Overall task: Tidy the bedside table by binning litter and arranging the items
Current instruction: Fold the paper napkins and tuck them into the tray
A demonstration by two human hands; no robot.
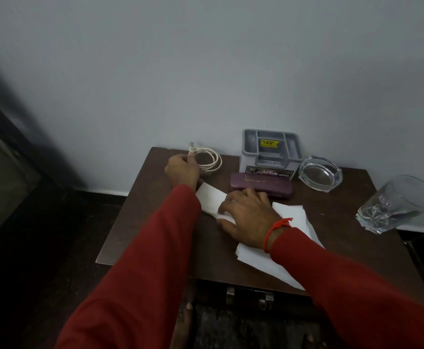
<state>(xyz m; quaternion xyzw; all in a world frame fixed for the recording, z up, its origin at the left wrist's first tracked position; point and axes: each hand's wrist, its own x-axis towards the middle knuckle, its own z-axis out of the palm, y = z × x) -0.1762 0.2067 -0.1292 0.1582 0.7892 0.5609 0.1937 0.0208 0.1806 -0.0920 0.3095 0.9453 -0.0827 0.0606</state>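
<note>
Litter and loose items share the dark brown wooden bench (pixel 155 222), and both are being dealt with at once. At the far left, the left hand (pixel 182 170) has its grip closed around one end of the coiled white charging cable (pixel 209 158), whose plug sticks up above the fingers. The right hand (pixel 246 216), with a red thread at the wrist, lies flat with fingers spread on the crumpled white paper tissues (pixel 294 222) in the middle of the bench, pressing them but not yet clutching them.

My judgement: the step in hand is gathering the tissues as litter while the cable gets arranged. Next, the right hand must bunch the sheets into one wad to carry to a bin, which is not in view.

Just beyond the tissues lies a purple hard spectacle case (pixel 261 183) bearing faint unreadable lettering. Behind it stands a grey plastic compartmented organiser (pixel 271 149); its front label reads "OPEL", its yellow sticker is illegible.
</note>
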